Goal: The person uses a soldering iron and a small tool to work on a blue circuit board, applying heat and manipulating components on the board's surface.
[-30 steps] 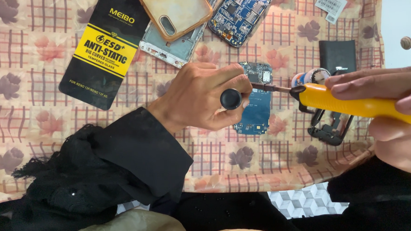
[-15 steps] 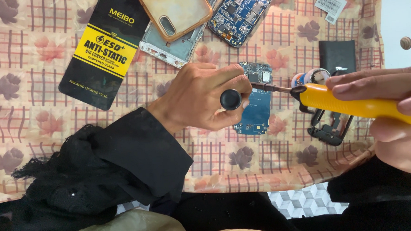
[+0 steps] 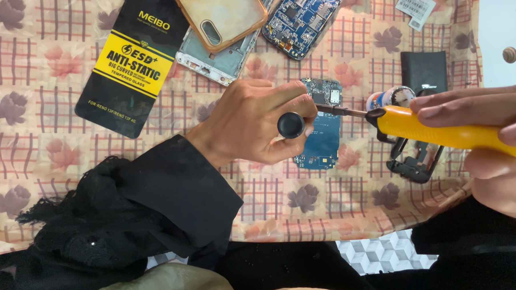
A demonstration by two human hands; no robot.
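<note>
The left hand [image 3: 251, 125] is closed around a small tool with a round black cap [image 3: 291, 125]; the cap shows between the thumb and the bent fingers, and the rest of this tool is hidden inside the fist. Just under the fingertips of this hand lies a blue circuit board [image 3: 322, 138], flat on the patterned cloth [image 3: 38, 84], with its upper part partly covered by the fingers.

The right hand [image 3: 492, 148] is wrapped around the yellow handle of a soldering iron [image 3: 440, 134], fingers above and thumb below, so the grip is firm and closed on it. The thin dark metal tip of the iron [image 3: 339, 109] points away from this grip toward the left hand and ends at the fingertips there, right above the top part of the blue board. I cannot tell if the tip touches the board or only the fingers.

Just beyond the front end of the yellow handle stands a small round tin [image 3: 394, 97], and below the handle lies a black plastic frame [image 3: 414, 163]. Farther from both grips, on the far side of the cloth, there are a black and yellow package [image 3: 130, 66], a clear tan phone case [image 3: 222, 15] on a grey phone frame [image 3: 223, 63], a second blue circuit board [image 3: 302, 17] and a black battery [image 3: 424, 70].
</note>
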